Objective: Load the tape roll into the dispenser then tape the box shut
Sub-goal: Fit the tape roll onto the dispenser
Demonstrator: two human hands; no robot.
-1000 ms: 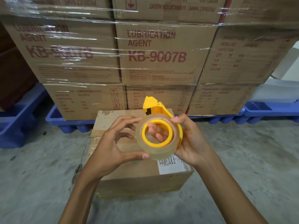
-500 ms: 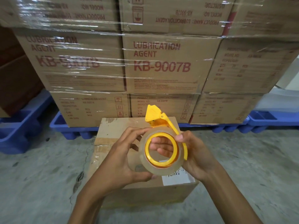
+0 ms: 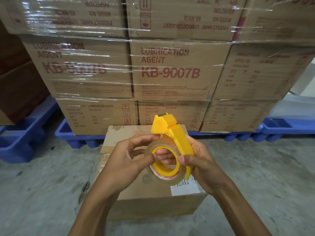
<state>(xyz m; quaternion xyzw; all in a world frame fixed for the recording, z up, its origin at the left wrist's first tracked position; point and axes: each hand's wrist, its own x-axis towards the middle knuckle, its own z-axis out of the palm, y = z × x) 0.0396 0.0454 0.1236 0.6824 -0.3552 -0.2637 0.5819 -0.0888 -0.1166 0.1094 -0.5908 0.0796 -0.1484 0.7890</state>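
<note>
Both hands raised together — left (image 3: 126, 160) pinching, right (image 3: 201, 160) gripping.

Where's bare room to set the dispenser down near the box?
Bare floor left of the box, and more on its right. The box top's far strip is bare. Behind it, blue pallets and stacked cartons crowd close.

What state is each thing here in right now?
Tape roll: seated on the dispenser's yellow hub, clear, nearly full.
Dispenser: held above the box, cutter end up.
Box: on the floor, flaps down.
Left hand: pinching the roll's edge.
Right hand: gripping the dispenser.
Stacked cartons: shrink-wrapped on blue pallets.
</note>
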